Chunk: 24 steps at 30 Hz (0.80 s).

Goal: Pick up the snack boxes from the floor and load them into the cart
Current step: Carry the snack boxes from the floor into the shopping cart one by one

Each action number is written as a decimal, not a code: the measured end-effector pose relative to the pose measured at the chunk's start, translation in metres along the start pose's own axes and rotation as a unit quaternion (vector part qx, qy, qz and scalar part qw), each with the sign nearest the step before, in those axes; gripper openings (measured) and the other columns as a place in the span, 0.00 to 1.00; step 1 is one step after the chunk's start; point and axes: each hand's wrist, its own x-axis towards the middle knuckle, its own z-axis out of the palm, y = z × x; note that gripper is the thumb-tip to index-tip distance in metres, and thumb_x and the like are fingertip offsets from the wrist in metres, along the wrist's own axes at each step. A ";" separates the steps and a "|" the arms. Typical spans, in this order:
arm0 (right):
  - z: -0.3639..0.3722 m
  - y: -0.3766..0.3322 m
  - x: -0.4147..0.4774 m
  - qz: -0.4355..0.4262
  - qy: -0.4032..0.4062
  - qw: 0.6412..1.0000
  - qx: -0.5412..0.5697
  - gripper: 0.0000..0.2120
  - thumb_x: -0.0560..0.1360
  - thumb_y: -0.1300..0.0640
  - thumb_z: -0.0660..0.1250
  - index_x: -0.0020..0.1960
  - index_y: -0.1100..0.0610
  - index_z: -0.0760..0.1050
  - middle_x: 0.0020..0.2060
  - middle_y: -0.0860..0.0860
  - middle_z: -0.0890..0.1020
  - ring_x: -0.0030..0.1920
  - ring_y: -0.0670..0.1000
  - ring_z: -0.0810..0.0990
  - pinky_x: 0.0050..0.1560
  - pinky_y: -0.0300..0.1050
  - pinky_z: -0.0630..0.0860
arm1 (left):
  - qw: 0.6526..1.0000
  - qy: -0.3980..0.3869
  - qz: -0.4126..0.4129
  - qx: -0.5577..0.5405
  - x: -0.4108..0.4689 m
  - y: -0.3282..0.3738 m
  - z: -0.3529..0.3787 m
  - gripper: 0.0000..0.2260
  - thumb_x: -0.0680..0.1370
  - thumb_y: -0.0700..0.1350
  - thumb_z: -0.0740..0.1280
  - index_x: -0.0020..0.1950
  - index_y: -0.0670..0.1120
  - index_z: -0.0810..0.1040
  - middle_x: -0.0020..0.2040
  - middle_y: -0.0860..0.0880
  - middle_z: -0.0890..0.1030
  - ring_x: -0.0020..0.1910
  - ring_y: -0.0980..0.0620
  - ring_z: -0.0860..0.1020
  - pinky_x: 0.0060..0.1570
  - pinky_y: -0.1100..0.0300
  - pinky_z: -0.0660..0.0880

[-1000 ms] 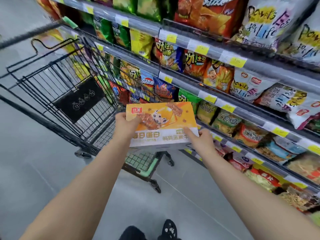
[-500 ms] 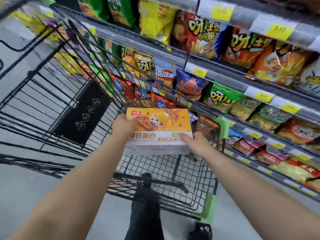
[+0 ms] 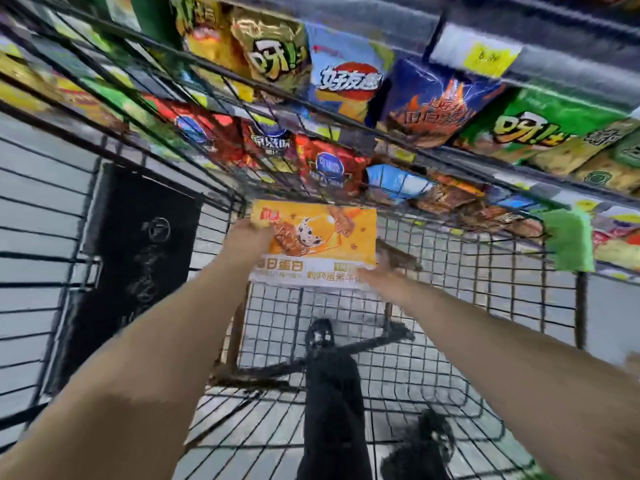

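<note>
An orange and white snack box (image 3: 313, 244) with a cartoon picture is held low inside the black wire cart (image 3: 485, 306), near its far end. My left hand (image 3: 247, 239) grips the box's left edge. My right hand (image 3: 379, 270) is at its lower right corner, fingers partly spread and blurred, still touching it. Whether the box rests on the cart's mesh floor is unclear. Both forearms reach down over the cart's rim.
Shelves of chip bags (image 3: 346, 84) run along the right, close behind the cart's wire side. A black panel (image 3: 138, 258) hangs on the cart's left wall. A green corner guard (image 3: 568, 240) sits at the right. My legs and shoes (image 3: 332, 393) show through the mesh.
The box has gone from above the cart's rim down deep into the basket. My view has moved forward and over the cart. My right hand's fingers have loosened at the box's corner.
</note>
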 end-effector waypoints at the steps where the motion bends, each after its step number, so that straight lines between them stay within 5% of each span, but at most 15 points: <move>1: 0.003 -0.003 0.007 0.004 0.003 1.000 0.003 0.32 0.80 0.45 0.58 0.77 0.60 0.53 0.71 0.56 0.67 0.56 0.54 0.76 0.53 0.43 0.75 | 1.000 -0.002 -0.008 -0.007 0.008 0.001 0.000 0.25 0.75 0.52 0.67 0.70 0.44 0.70 0.64 0.45 0.77 0.63 0.45 0.75 0.65 0.56 0.69; 3: 0.008 -0.009 0.016 0.000 0.011 0.999 0.030 0.27 0.80 0.49 0.61 0.75 0.59 0.61 0.56 0.50 0.77 0.41 0.46 0.73 0.38 0.31 0.70 | 1.000 -0.016 -0.009 -0.023 0.019 0.005 0.000 0.25 0.77 0.52 0.66 0.71 0.44 0.69 0.66 0.45 0.76 0.65 0.45 0.74 0.66 0.55 0.68; 4: 0.010 -0.010 0.018 0.006 0.014 0.999 0.042 0.26 0.79 0.49 0.62 0.73 0.60 0.65 0.52 0.52 0.78 0.44 0.48 0.75 0.41 0.32 0.71 | 0.999 -0.024 -0.003 -0.023 0.021 0.007 0.000 0.24 0.78 0.51 0.65 0.72 0.42 0.68 0.67 0.42 0.75 0.66 0.43 0.73 0.66 0.54 0.67; 7: 0.011 -0.013 0.010 0.014 0.022 0.999 0.039 0.25 0.79 0.50 0.62 0.72 0.61 0.65 0.66 0.56 0.73 0.62 0.56 0.74 0.58 0.43 0.71 | 1.000 -0.001 0.025 -0.014 0.011 0.020 0.003 0.20 0.78 0.44 0.64 0.68 0.36 0.71 0.66 0.36 0.74 0.65 0.38 0.73 0.61 0.51 0.70; 9: 0.005 -0.015 -0.002 -0.012 0.063 0.996 0.065 0.22 0.79 0.54 0.63 0.70 0.61 0.66 0.64 0.55 0.74 0.55 0.55 0.76 0.54 0.44 0.74 | 0.997 0.010 0.072 -0.009 0.000 0.031 0.011 0.17 0.77 0.40 0.65 0.66 0.38 0.74 0.60 0.37 0.78 0.56 0.40 0.78 0.52 0.58 0.74; 12: -0.018 -0.020 -0.027 -0.055 0.122 0.979 0.155 0.15 0.78 0.61 0.62 0.65 0.62 0.72 0.53 0.58 0.82 0.47 0.59 0.79 0.34 0.35 0.72 | 0.990 -0.055 0.127 -0.008 -0.031 0.053 0.025 0.10 0.77 0.40 0.63 0.57 0.44 0.79 0.51 0.41 0.82 0.42 0.45 0.79 0.40 0.66 0.75; 15: -0.050 -0.012 -0.058 -0.114 0.156 0.969 0.154 0.09 0.78 0.60 0.63 0.56 0.60 0.78 0.41 0.46 0.78 0.42 0.50 0.77 0.41 0.40 0.75 | 0.975 -0.128 0.180 -0.006 -0.079 0.081 0.046 0.07 0.79 0.41 0.62 0.49 0.48 0.79 0.48 0.45 0.82 0.39 0.51 0.74 0.28 0.76 0.66; 18: -0.077 0.007 -0.090 -0.144 0.203 0.945 0.210 0.04 0.77 0.61 0.66 0.51 0.57 0.77 0.42 0.50 0.79 0.41 0.49 0.77 0.48 0.46 0.77 | 0.957 -0.169 0.234 -0.020 -0.123 0.106 0.068 0.08 0.79 0.40 0.64 0.55 0.43 0.80 0.55 0.41 0.81 0.52 0.45 0.78 0.47 0.65 0.70; 22: -0.110 0.051 -0.140 -0.175 0.241 0.922 0.248 0.07 0.78 0.65 0.62 0.54 0.64 0.76 0.36 0.49 0.78 0.36 0.44 0.76 0.36 0.29 0.72 | 0.936 -0.197 0.290 -0.008 -0.184 0.130 0.099 0.07 0.79 0.39 0.63 0.53 0.43 0.79 0.51 0.44 0.80 0.48 0.49 0.79 0.48 0.66 0.72; 24: -0.122 0.079 -0.164 -0.187 0.268 0.906 0.270 0.05 0.78 0.65 0.62 0.52 0.61 0.76 0.34 0.50 0.77 0.32 0.37 0.76 0.37 0.26 0.70 | 0.929 -0.194 0.313 -0.018 -0.216 0.138 0.115 0.04 0.78 0.40 0.64 0.46 0.48 0.78 0.52 0.44 0.81 0.52 0.46 0.80 0.56 0.58 0.75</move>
